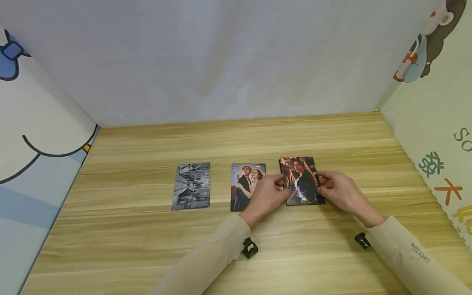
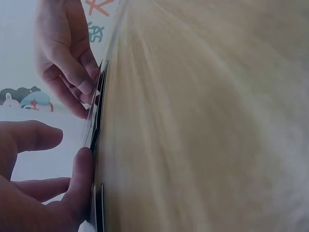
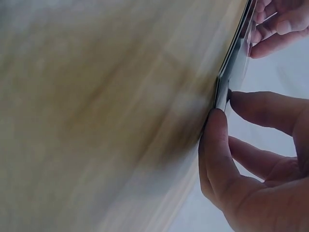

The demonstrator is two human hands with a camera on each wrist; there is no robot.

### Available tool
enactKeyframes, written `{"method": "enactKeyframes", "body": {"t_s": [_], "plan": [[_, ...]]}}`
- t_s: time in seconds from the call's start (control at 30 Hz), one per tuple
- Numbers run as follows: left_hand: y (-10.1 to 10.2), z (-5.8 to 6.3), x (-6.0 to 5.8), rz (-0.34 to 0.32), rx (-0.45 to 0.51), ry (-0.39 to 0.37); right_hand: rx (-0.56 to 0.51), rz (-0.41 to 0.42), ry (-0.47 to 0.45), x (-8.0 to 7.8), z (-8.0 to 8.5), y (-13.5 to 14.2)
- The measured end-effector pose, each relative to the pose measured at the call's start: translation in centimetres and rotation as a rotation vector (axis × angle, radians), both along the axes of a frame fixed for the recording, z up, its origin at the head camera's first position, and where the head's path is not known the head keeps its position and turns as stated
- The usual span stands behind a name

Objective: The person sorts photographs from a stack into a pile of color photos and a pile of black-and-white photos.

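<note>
A colour photo card (image 1: 300,180) showing a person in a dark coat lies on top of a small stack between my two hands. My left hand (image 1: 267,196) is at its left edge, thumb and fingers bent around the side. In the left wrist view one fingertip (image 2: 83,157) presses the card's edge while another finger is raised clear of it. At the right edge my right hand (image 1: 341,191) pinches the stack between thumb and finger, as the right wrist view shows. Another photo card (image 1: 243,180), picturing a couple, lies partly under my left hand and wrist.
Farther left a black-and-white photo card (image 1: 191,186) lies on the wooden table (image 1: 129,246). A pale cloth wall (image 1: 236,73) closes off the table's back, with printed panels on both sides. Black wrist devices (image 1: 250,248) hang at both sleeves.
</note>
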State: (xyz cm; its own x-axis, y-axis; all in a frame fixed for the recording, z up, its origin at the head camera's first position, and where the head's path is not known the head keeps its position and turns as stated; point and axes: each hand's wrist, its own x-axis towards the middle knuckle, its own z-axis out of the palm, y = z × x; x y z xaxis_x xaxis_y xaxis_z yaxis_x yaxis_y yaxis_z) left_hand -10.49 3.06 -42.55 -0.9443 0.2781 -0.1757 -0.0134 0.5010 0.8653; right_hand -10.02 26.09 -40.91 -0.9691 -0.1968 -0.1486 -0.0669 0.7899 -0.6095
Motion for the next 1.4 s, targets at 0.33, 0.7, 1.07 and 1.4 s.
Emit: {"method": "enactKeyframes", "body": {"t_s": [0.33, 0.7, 1.07, 1.4], "plan": [[-0.1, 0.1, -0.6, -0.033, -0.062, -0.01, 0.019, 0.016, -0.001, -0.3, 0.0, -0.1], [-0.4, 0.5, -0.2, -0.056, -0.049, -0.045, 0.006, 0.035, 0.016, 0.3, 0.2, 0.3], [-1.4, 1.7, 2.0, -0.07, 0.132, 0.046, -0.08, -0.043, 0.062, 2.2, 1.6, -0.4], [-3.6, 3.0, 3.7, -0.041, 0.143, 0.228, -0.198, -0.099, 0.118, 3.0, 2.4, -2.2]]}}
